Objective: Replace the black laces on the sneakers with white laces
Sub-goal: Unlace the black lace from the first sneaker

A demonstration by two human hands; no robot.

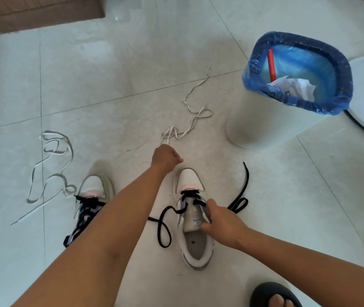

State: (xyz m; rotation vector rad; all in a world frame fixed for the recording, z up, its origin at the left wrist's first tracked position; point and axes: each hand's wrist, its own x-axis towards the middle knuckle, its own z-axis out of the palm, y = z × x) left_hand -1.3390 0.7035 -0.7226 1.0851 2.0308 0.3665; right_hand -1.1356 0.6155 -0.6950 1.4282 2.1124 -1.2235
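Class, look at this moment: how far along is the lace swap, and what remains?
Done: the right white sneaker has its black lace mostly pulled loose. In hand: the right hand holds that sneaker while the left hand grips one white flat lace. Left: the left sneaker is fully black-laced; the second white lace lies unused.

Beneath the right hand (223,224) the sneaker (193,229) was white with lilac trim, a pink band behind the toe, and a black lace (164,227). Beyond the left hand (165,157) a white lace (190,125) lay on pale glossy floor tiles (110,74). Farther right, the white bin (265,125) wore a blue liner (300,72).
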